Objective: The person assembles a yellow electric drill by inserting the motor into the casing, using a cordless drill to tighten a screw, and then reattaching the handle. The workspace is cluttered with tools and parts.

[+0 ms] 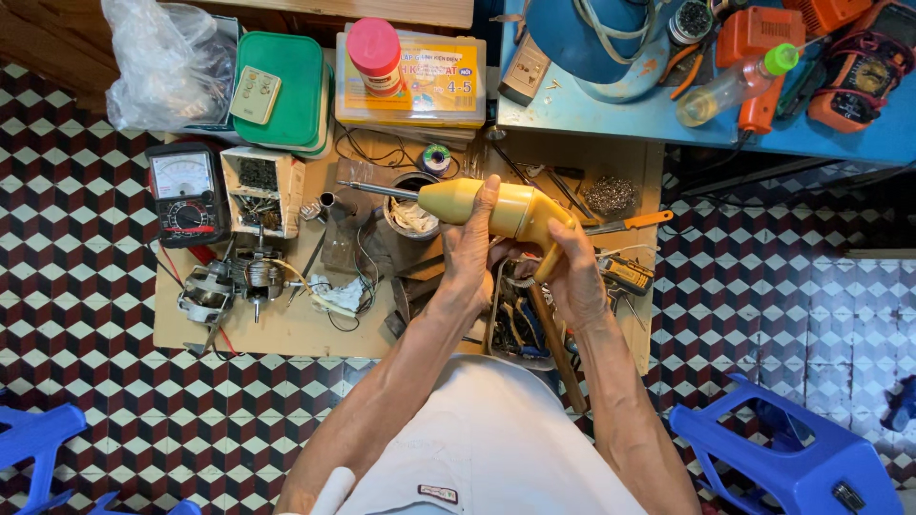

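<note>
A yellow pistol-shaped soldering gun (510, 208) with a long metal tip pointing left is held over a low wooden worktable (286, 329). My left hand (470, 253) wraps its barrel from below, thumb up along the body. My right hand (575, 272) grips the handle at the right. Beneath the tip stands a small round tin (412, 215) with pale material inside.
On the table lie an analog multimeter (186, 194), a small motor (234, 281), a parts box (260, 191), wires, solder and an orange-handled tool (632, 222). Green lidded boxes (281, 91) and a pink-capped jar (375, 55) stand behind. Blue stools (782, 453) flank me on the tiled floor.
</note>
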